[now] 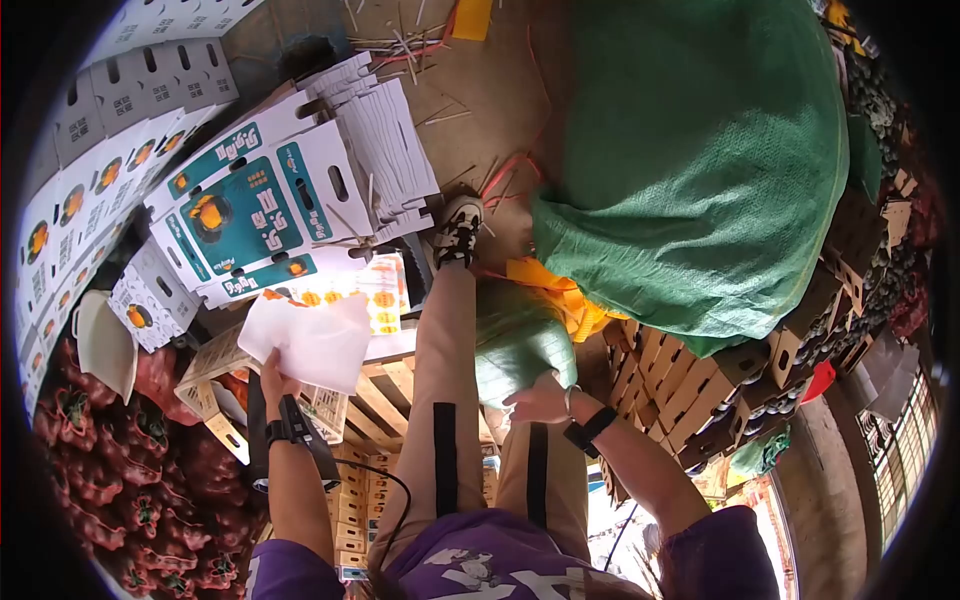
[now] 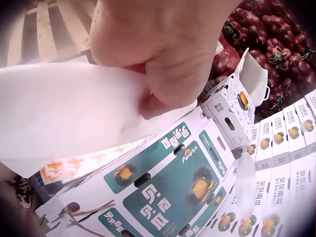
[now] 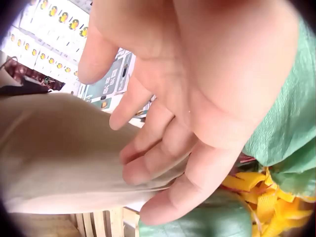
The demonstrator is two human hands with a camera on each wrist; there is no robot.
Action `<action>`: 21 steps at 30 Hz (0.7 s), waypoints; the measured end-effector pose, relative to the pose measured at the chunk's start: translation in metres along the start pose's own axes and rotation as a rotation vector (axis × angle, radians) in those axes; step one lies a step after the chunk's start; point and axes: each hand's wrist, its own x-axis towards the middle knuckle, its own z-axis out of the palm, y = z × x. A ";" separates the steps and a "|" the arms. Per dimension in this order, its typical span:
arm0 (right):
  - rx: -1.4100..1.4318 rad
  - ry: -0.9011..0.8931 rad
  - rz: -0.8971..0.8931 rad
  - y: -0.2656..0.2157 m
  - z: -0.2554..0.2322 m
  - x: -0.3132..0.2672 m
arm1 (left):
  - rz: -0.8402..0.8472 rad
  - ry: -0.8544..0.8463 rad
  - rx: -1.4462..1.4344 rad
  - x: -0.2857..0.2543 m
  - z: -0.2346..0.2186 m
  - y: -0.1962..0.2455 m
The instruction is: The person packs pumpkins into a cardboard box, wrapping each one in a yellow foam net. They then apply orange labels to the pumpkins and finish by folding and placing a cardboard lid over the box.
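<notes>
My left hand (image 1: 273, 384) pinches a thin white sheet (image 1: 325, 345) at its near edge, thumb on top. In the left wrist view the sheet (image 2: 64, 111) bows slightly and stretches away from the thumb. Below it lie sheets printed with orange round labels (image 1: 386, 298), partly covered. Beside these is a stack of flat white-and-green pumpkin cartons (image 1: 245, 215). My right hand (image 1: 541, 401) hangs over my thigh, close to a green bundle (image 1: 515, 345). In the right wrist view its palm (image 3: 197, 94) shows, with fingers loosely bent and nothing held.
Printed white boxes (image 1: 75, 200) are piled at the left, above red net sacks (image 1: 150, 490). A plastic crate (image 1: 215, 360) stands by the left hand. To the right are a big green woven sheet (image 1: 700, 180) and stacked brown cartons (image 1: 680, 385). Straws and red twine litter the floor.
</notes>
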 end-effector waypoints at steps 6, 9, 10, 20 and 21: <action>0.254 0.498 0.242 0.106 0.077 0.046 | -0.050 -0.527 -0.120 -0.067 0.094 0.024; 0.068 0.667 0.446 0.175 0.050 0.078 | -0.016 -0.765 -0.063 -0.136 0.147 0.000; 0.004 0.602 0.541 0.190 0.032 0.084 | 0.034 -0.841 -0.047 -0.152 0.160 -0.015; 0.227 0.934 0.277 0.273 0.030 0.146 | -0.021 -1.112 0.196 -0.149 0.152 -0.228; 0.247 0.954 0.279 0.286 0.039 0.146 | -0.020 -1.256 0.272 -0.140 0.155 -0.240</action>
